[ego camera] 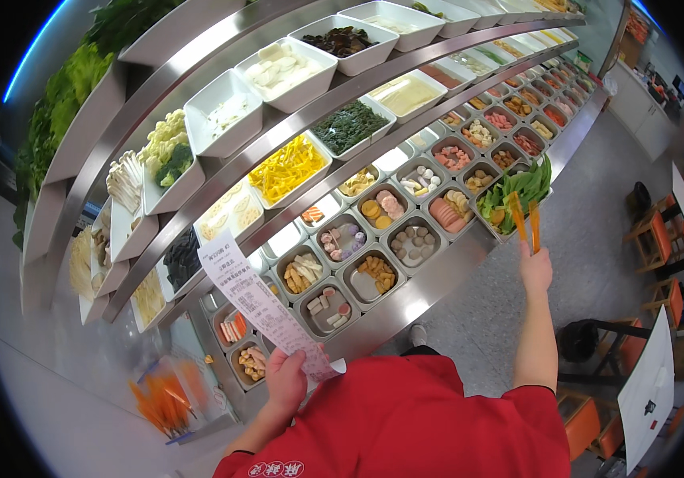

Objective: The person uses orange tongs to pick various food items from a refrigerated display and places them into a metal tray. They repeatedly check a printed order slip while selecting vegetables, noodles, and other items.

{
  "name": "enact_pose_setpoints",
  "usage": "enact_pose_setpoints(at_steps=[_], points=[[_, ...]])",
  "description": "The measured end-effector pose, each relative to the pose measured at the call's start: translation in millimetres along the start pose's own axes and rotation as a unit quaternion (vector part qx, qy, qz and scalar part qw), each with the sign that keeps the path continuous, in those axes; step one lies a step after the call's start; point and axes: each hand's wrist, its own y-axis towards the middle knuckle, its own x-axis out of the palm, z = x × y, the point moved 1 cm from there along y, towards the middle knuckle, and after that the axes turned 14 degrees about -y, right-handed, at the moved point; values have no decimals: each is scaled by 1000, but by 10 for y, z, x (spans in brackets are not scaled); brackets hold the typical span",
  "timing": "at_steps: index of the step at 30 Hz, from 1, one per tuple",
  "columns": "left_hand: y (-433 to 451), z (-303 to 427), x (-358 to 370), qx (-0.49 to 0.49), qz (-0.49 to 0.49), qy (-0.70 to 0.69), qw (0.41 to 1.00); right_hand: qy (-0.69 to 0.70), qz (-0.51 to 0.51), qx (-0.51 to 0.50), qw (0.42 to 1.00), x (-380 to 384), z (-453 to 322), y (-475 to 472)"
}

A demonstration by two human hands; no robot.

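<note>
My left hand pinches the lower part of a long printed paper slip, which stretches up over the front of the counter. In my right hand is a pair of orange tongs. Their tips reach the leafy greens heaped in a container at the counter's front edge; whether they pinch a leaf, I cannot tell. Close by are steel pans of sliced sausage, round meatballs and small brown pieces.
Tiered steel shelves hold white tubs, including yellow strips, dark green seaweed and black fungus. Orange tongs stand in a clear holder at lower left. White tables and orange-seated chairs stand on the right.
</note>
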Motion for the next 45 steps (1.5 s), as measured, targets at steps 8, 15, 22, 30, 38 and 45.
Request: enact_pose_setpoints(at_steps=[8,15,22,30,38,45], points=[[-215,484,-897,25,-43,-9,999,290,148,-331,885,-1204,-994,-1423],[-378,1389,-1870,146,-11,-52,988,305,138,-679,653,-3071,-3089,-3722],[-646,1866,-2559,177,-8,-78,981,86,305,-728,608,-4147,-4952,-5836],[-694,1797,-3248,127,-8,-116,985,-145,634,-691,316,-4030,-6142,-7234],[-548,1713,-3447,185,-2,-121,975,-254,637,-651,326,-3827,-6574,-7887],[-479,1660,-3519,221,5,-157,962,-287,569,-682,360,-3943,-6573,-7794]])
